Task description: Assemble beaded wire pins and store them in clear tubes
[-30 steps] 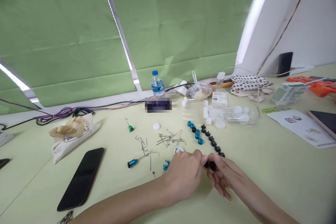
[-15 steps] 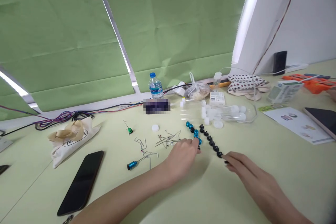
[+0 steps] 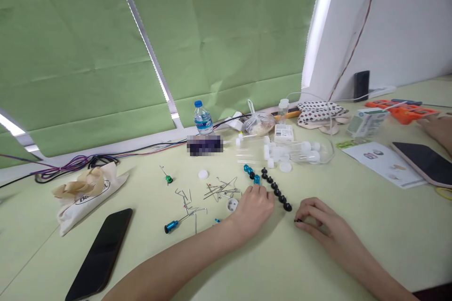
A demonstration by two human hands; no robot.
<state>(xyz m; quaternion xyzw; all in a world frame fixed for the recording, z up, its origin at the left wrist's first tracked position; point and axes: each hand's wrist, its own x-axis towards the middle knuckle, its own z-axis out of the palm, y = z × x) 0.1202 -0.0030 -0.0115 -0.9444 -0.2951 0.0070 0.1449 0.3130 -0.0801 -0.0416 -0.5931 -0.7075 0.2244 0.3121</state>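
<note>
My left hand rests at the near end of a row of blue pieces, its fingers curled down and closed; what they hold, if anything, is hidden. To the right runs a slanting row of small black pieces. Beyond its near end, my right hand pinches a small black piece between thumb and fingertips, close to the table. Left of my left hand lie thin metal rods, a small round white container, bent metal pins and a blue-handled tool.
A black phone and a cloth pouch lie at left. Behind stand a water bottle and clear tubes. At right are a paper sheet, a tablet-like device and another person's hand near orange items.
The view has shifted slightly. My right hand has drawn away from the black row, with a small black piece in its fingers. My left hand has moved slightly over the near blue pieces.
</note>
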